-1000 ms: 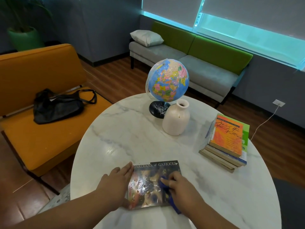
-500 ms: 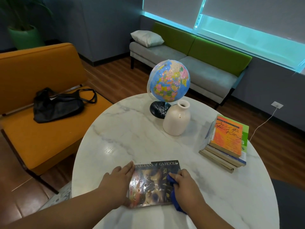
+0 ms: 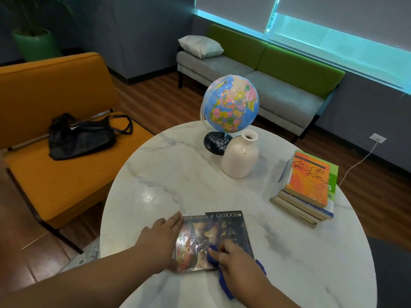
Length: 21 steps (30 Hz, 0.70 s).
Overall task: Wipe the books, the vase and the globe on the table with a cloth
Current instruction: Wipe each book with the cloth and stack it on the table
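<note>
- An orange seat (image 3: 55,174) with a black bag (image 3: 82,136) on it stands left of the table (image 3: 178,174), well clear of the work.
- The left hand (image 3: 163,238) lies flat, fingers straight, on the left edge of the book (image 3: 222,230), probably to stop it sliding on the smooth marble top.
- The book lies face up at the near edge of the table, where both hands reach it easily. Its cover looks spotted and glossy on the left side.
- The right hand (image 3: 238,263) has its fingers curled over a bunched blue cloth (image 3: 224,283) and presses it on the lower right of the cover. Part of the cloth trails onto the table.
- The globe (image 3: 231,103) stands at the far edge. The vase (image 3: 241,158) is just in front of its base and would likely hinder reaching it.
- A stack of books (image 3: 307,185) sits at the right edge, apart from the rest.
</note>
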Motion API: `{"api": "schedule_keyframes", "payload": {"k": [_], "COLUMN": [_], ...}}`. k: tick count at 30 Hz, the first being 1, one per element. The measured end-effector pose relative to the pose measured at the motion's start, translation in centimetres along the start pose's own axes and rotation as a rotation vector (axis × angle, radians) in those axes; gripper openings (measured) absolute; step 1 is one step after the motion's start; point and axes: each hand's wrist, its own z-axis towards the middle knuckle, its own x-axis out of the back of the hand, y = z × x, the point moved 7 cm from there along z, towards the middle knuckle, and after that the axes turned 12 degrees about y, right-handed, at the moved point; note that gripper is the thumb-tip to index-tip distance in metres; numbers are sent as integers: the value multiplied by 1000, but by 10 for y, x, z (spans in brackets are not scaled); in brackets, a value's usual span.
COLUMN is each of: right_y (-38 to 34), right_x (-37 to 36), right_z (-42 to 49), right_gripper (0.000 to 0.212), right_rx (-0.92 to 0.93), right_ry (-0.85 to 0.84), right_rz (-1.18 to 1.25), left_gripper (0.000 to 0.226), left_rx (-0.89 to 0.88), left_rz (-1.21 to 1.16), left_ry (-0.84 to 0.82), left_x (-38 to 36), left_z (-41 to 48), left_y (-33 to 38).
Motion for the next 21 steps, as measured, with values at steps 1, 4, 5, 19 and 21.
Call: {"api": "schedule_keyframes", "payload": {"k": [1, 4, 5, 19, 21], "right_y": [4, 19, 21, 9, 5], "right_x": [4, 15, 15, 2, -5], "right_z": [1, 13, 16, 22, 15], "right_gripper": [25, 27, 28, 35, 19], "right_rx": [-5, -97, -122, -65, -53], "right_ry": [18, 122, 119, 2, -22], "right_rz": [11, 2, 13, -5, 56], "left_gripper": [117, 116, 116, 116, 116], "left_rx": [2, 6, 7, 13, 11], "left_rz": [1, 4, 3, -8, -9], "left_ry": [-2, -1, 1, -26, -22], "left_x": [0, 2, 2, 3, 3], "left_z": [0, -1, -1, -2, -2], "left_y": [0, -1, -1, 1, 1]}}
